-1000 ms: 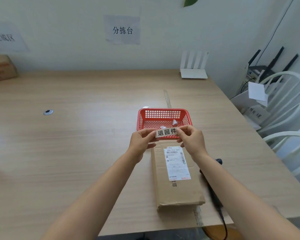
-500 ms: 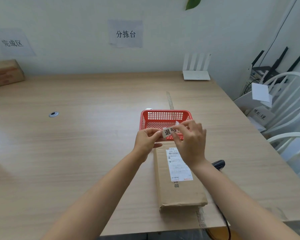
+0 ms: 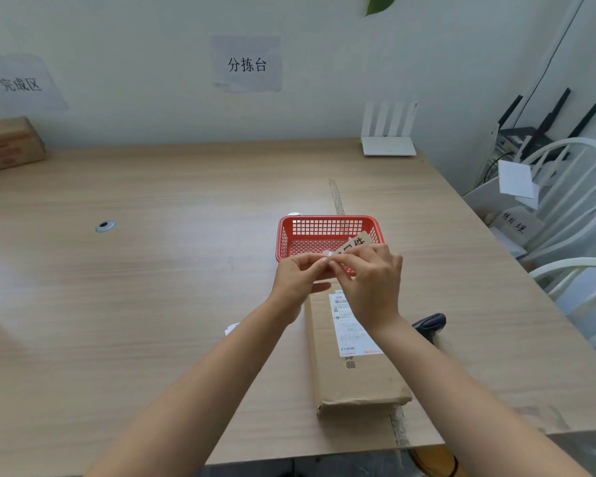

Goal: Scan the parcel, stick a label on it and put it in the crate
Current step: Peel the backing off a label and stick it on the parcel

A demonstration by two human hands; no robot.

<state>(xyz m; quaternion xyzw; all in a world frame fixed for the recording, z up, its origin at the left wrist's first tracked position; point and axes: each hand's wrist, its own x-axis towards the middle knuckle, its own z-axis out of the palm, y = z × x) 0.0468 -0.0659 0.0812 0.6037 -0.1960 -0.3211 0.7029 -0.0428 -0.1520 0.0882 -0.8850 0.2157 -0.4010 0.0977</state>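
A long brown cardboard parcel [image 3: 355,376] with a white shipping slip lies on the table near the front edge, below my hands. Beyond it stands a small red mesh crate [image 3: 324,232]. Above the crate's near rim, my left hand [image 3: 298,277] and my right hand [image 3: 372,280] meet, both pinching a label [image 3: 353,247] printed with black characters. The label tilts up to the right, partly hidden by my right fingers. A whitish backing bit shows between the fingertips. The black scanner [image 3: 429,323] lies on the table right of the parcel, partly behind my right forearm.
A white router [image 3: 387,146] stands at the table's back right. A cardboard box [image 3: 9,144] sits at the far left. White chairs [image 3: 578,215] with papers stand right of the table. A small paper scrap [image 3: 231,328] lies left of the parcel. A grommet [image 3: 105,226] is in the tabletop.
The label, first held flat between both hands, is now tilted up to the right. My right hand has moved over it toward my left fingertips.
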